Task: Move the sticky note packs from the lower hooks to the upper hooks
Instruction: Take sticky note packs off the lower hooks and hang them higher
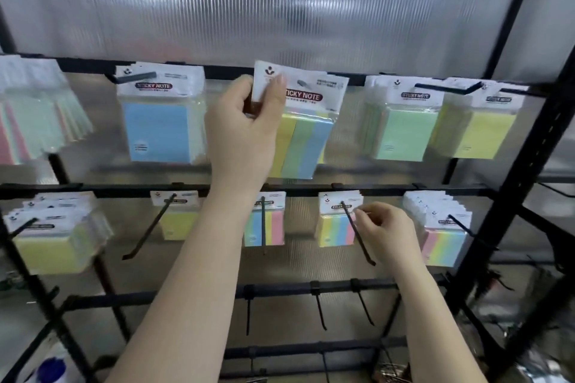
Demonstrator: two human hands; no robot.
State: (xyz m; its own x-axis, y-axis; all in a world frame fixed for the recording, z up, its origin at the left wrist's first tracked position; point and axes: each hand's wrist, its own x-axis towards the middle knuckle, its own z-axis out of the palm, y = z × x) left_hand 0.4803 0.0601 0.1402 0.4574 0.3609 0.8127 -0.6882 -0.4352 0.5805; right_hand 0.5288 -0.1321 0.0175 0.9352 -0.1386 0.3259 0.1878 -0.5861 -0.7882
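The person stands close to a black wire rack (485, 227) backed by ribbed translucent sheeting (249, 3); both bare arms reach up into it. The left hand (245, 130) is raised to the upper row, its thumb and curled fingers (275, 93) pinching the white header card of a striped sticky note pack (303, 140), yellow, green and blue; the pack hangs tilted at the middle upper hook (306, 84), whose tip shows through the card, though I cannot tell whether the card sits fully on it. The right hand (389, 235) is lower, at the lower row; its fingers are curled with the tips pinched together just beside the long black lower hook (357, 233) that carries a pastel striped pack (334, 228); whether they actually have hold of the hook or the card, I cannot tell.

Along the upper row hang a blue pack (161, 130) to the left, and a green pack (404, 130) and a yellow pack (479, 130) to the right; a blurred bundle (34, 115) hangs at the far left. On the lower row are a stack of yellow packs (53, 239), a single yellow pack (177, 218) far back on its hook, a blue and pink pack (264, 221), and a thick row of striped packs (441, 233) at the right; bare hooks (320, 311) jut from the bars below.
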